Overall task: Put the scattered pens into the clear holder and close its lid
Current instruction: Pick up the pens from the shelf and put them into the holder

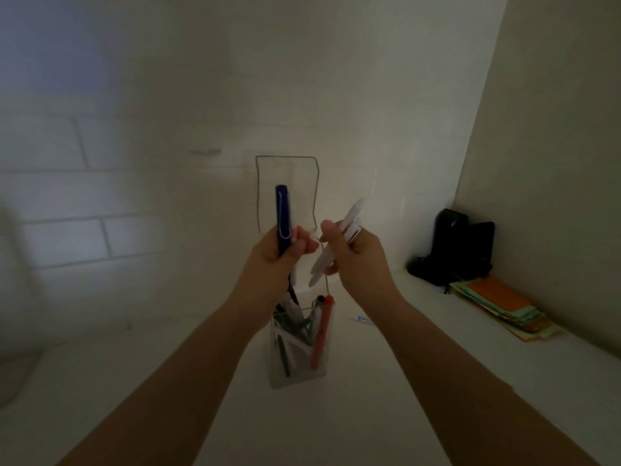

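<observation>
The clear holder (297,375) stands on the white desk below both hands, with several pens inside, among them an orange-red pen (322,334). Its clear lid (287,193) stands open, upright behind the hands. My left hand (279,253) is shut on a dark blue pen (283,216) held upright, with another thin pen beside it. My right hand (353,253) is shut on a bunch of white pens (339,240), tilted with the tips pointing down toward the holder. A small white and blue pen (361,319) lies on the desk to the right of the holder.
A black device (460,247) sits in the right corner against the wall. A stack of coloured paper notes (504,307) lies in front of it. A white brick wall runs behind the white desk (386,415).
</observation>
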### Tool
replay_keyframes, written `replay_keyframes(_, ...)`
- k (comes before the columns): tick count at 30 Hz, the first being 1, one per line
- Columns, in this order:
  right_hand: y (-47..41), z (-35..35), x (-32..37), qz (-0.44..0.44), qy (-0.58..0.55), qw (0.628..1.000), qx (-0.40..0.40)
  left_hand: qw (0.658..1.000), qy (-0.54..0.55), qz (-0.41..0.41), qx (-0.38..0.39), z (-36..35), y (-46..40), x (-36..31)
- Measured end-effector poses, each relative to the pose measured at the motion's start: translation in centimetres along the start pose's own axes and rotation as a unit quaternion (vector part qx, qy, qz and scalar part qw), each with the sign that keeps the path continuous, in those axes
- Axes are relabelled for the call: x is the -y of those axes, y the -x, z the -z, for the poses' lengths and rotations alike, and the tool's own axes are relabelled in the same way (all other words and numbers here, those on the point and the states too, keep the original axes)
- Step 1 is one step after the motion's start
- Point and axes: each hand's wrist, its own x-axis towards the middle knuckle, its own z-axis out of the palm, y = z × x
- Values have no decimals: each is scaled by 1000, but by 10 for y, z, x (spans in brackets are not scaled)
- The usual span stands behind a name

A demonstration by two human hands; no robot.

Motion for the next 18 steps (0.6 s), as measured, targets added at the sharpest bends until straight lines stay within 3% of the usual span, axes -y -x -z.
replay_keyframes(5, 0, -10, -14, -34, 103, 991, 75, 998, -56, -22, -28, 1, 0, 3)
replay_keyframes(13, -4, -1, -20, 40, 147, 987, 43, 997, -66, -15, -30, 0, -3, 8)
replay_keyframes(18, 5, 4, -29, 77, 237, 963, 104, 968, -243, -50, 24, -5, 3, 13)
